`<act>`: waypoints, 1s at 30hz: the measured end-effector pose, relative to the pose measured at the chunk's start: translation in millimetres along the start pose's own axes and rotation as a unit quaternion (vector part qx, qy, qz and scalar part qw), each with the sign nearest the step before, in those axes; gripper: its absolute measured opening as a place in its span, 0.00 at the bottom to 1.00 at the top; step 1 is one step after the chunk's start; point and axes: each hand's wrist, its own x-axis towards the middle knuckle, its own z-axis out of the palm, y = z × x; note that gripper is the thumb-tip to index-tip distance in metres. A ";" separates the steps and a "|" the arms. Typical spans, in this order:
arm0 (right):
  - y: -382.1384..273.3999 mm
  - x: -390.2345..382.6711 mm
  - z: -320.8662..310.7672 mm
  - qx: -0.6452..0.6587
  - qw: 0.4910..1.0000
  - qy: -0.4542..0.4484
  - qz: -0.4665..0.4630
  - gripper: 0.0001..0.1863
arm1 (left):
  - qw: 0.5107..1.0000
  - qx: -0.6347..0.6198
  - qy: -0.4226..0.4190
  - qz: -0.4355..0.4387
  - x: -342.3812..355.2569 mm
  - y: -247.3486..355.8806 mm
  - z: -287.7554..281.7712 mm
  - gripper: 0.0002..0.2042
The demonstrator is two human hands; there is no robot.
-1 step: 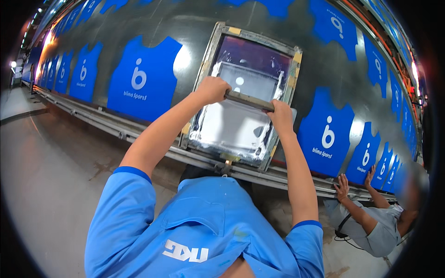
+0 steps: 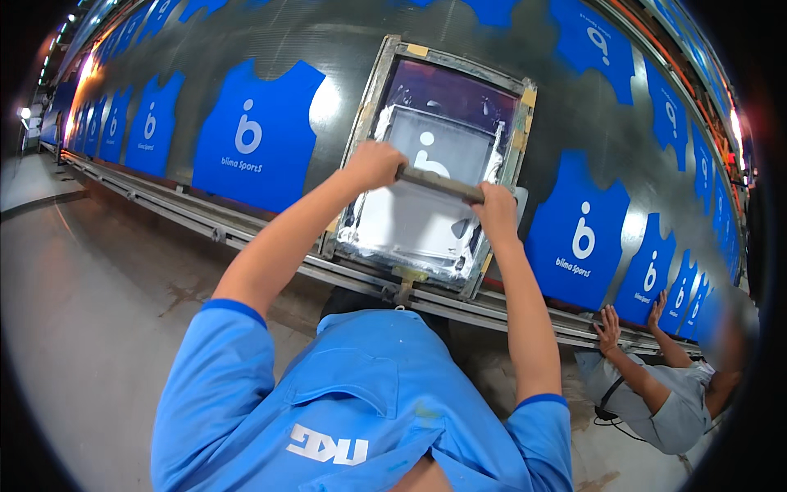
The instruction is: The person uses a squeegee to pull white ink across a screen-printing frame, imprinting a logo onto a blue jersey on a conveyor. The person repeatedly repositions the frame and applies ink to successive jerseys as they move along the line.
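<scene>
The left hand (image 2: 377,165) is closed around the left end of the squeegee (image 2: 440,184); the right hand (image 2: 497,208) is closed around its right end. The squeegee lies crosswise inside the screen frame (image 2: 463,62), with white ink (image 2: 410,223) on its near side. Blue fabric panels (image 2: 275,123) lie left and right of the frame.

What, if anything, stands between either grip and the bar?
Nothing visible: the left grip and right grip are closed directly around opposite ends of the bar, over the framed screen.
</scene>
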 end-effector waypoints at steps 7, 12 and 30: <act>-44.9 -105.8 31.8 0.028 0.999 0.031 -0.029 0.18 | 0.999 -0.027 0.046 -0.001 -121.4 29.1 50.1 0.14; -38.0 -89.0 26.0 0.058 0.996 0.026 -0.061 0.17 | 0.993 -0.012 0.103 0.053 -108.7 30.7 26.7 0.14; 76.7 -0.3 14.1 0.354 0.919 0.061 0.164 0.22 | 0.986 -0.138 -0.088 0.007 52.4 -2.3 29.4 0.34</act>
